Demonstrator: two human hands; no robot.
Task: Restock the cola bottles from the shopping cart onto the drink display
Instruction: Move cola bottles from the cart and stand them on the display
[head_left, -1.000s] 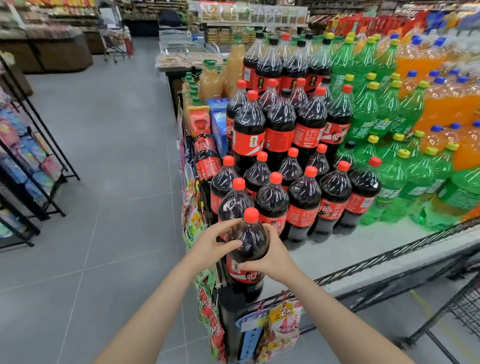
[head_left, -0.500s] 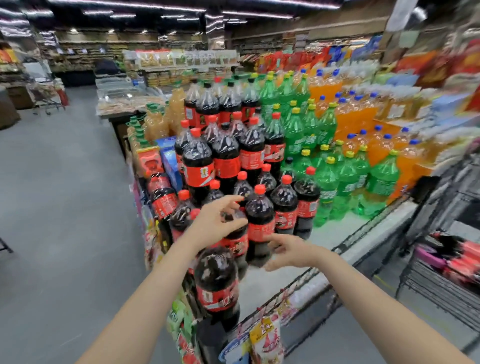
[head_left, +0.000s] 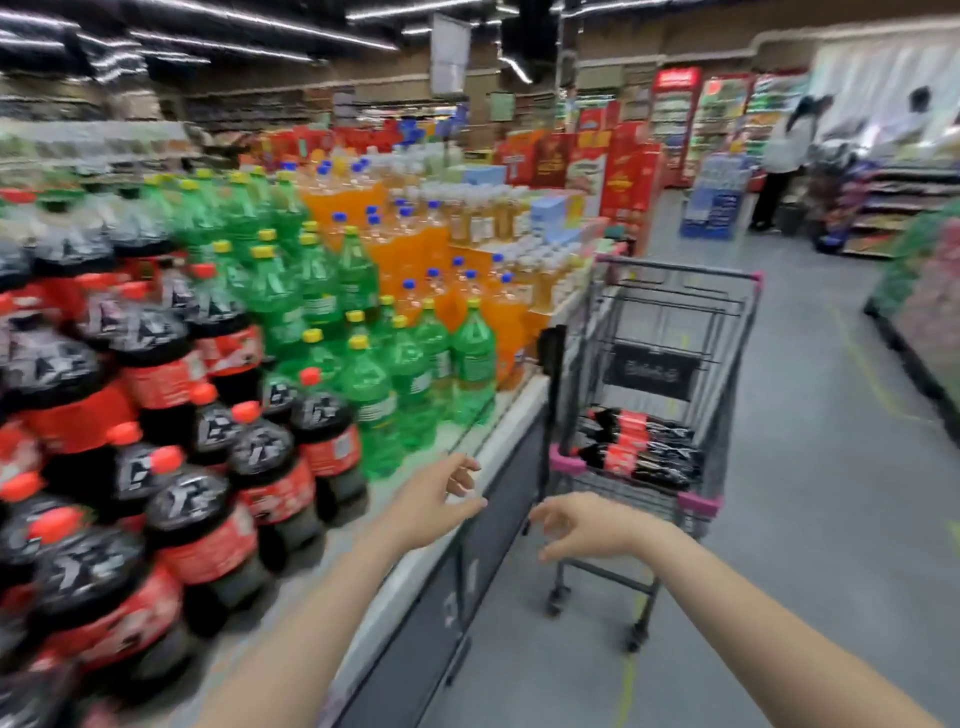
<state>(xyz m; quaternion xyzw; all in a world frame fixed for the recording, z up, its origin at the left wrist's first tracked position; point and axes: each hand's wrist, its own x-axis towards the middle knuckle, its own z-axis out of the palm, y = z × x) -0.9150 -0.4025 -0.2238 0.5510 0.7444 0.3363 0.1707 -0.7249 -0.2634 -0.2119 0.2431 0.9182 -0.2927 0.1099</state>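
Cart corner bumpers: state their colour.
Pink corner bumpers on the dark wire cart, seen in the head view.

No text can be read: the view is motion-blurred. The red labels on the cola bottles (head_left: 208, 540) carry only smeared white marks, the dark panel on the shopping cart (head_left: 655, 371) shows illegible pale lettering, and the red boxes (head_left: 618, 161) behind are blurred.

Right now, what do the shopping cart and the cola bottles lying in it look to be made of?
The shopping cart looks like dark-coated metal wire: thin rods form its basket, with pink corner guards, probably plastic. The cola bottles in it seem clear glossy plastic over dark liquid, judging by sharp white glints, with red wrap labels. Blur leaves finer detail open.
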